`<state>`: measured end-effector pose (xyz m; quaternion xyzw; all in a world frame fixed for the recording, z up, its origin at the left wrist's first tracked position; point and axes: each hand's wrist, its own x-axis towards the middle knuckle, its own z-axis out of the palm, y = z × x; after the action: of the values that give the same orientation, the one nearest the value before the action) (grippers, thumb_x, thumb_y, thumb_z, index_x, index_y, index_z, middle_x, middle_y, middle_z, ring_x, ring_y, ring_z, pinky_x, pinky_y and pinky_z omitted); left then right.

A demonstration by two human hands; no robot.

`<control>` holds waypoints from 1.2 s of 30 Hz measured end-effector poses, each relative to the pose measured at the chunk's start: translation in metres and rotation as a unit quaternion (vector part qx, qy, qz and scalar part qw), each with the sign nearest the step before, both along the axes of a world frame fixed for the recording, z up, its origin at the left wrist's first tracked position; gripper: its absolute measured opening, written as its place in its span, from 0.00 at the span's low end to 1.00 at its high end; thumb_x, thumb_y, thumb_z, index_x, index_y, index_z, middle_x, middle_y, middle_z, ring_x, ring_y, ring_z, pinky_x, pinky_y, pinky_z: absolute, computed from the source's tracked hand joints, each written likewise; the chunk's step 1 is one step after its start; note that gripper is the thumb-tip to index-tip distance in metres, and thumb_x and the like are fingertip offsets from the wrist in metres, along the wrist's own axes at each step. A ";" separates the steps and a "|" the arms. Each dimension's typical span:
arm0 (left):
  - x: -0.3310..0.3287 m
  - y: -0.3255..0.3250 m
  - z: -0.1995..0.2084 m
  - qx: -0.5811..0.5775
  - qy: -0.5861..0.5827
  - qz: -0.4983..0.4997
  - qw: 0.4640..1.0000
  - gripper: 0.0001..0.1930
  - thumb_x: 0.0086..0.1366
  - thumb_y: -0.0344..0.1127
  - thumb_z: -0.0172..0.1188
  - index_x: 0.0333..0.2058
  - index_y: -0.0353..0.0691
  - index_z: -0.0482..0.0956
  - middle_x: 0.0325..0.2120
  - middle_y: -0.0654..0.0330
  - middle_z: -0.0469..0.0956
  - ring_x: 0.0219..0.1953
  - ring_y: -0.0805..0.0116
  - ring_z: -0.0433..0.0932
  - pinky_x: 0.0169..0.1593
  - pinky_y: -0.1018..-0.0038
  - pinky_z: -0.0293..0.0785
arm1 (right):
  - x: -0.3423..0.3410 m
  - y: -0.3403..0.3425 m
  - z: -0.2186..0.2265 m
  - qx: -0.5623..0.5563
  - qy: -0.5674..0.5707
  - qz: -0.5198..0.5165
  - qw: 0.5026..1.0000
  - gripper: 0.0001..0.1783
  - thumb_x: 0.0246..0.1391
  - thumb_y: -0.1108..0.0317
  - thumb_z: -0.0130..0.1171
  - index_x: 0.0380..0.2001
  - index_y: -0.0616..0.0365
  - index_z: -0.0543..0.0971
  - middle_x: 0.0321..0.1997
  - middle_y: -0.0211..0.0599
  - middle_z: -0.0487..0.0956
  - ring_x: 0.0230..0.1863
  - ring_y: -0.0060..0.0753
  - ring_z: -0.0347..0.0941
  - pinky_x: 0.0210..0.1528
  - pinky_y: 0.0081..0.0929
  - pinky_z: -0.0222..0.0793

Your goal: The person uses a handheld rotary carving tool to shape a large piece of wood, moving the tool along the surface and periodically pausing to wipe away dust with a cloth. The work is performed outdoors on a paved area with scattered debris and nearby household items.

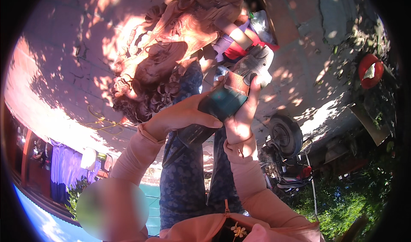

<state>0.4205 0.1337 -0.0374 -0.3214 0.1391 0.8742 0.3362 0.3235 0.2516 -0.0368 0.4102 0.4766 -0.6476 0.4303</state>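
Note:
A green and black power tool (224, 101) with a grey head is held at an angle above my thighs. My left hand (188, 112) wraps round its body from the left, thumb laid across the casing. On the other side my right hand (242, 111) grips it, thumb up beside a reddish-brown patch (236, 82) near the grey head (257, 62). Most fingers of both hands are hidden by the tool. Beyond it lies a large carved brown figure (171, 49) with wavy, curled detail, close to my knees.
Behind the tool, a box (269, 19) holds red and purple cloth and plastic. A yellow cord (100, 120) lies on the paved ground at left. To the right are a motorbike wheel (285, 135), a red container (370, 71) and leafy plants (342, 203).

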 end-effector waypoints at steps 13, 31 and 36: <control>-0.019 0.055 0.012 -0.056 -0.054 0.101 0.992 0.37 0.49 0.36 0.71 0.55 0.31 0.65 0.41 0.59 0.75 0.42 0.74 0.74 0.49 0.76 0.70 | -0.035 0.027 -0.001 0.014 -0.024 0.098 0.995 0.39 0.56 0.33 0.46 0.43 0.65 0.74 0.35 0.44 0.78 0.34 0.37 0.78 0.37 0.31 0.77; -0.065 0.101 -0.008 -0.069 -0.057 0.187 0.978 0.36 0.53 0.31 0.69 0.59 0.35 0.61 0.45 0.61 0.73 0.47 0.74 0.72 0.51 0.75 0.70 | -0.099 0.046 -0.034 -0.037 -0.095 0.067 0.993 0.29 0.59 0.44 0.52 0.44 0.62 0.74 0.31 0.43 0.80 0.29 0.35 0.78 0.32 0.30 0.78; -0.057 0.109 0.002 -0.049 -0.066 0.263 0.961 0.36 0.52 0.31 0.69 0.58 0.34 0.62 0.45 0.60 0.73 0.46 0.73 0.73 0.50 0.74 0.71 | -0.092 0.052 -0.032 -0.050 -0.080 0.159 0.983 0.30 0.59 0.43 0.51 0.44 0.62 0.74 0.30 0.43 0.80 0.27 0.35 0.78 0.32 0.31 0.77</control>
<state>0.3634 0.2430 -0.0350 -0.4193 0.0697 0.9010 0.0865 0.2319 0.3031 -0.0691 0.3574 0.4670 -0.5588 0.5847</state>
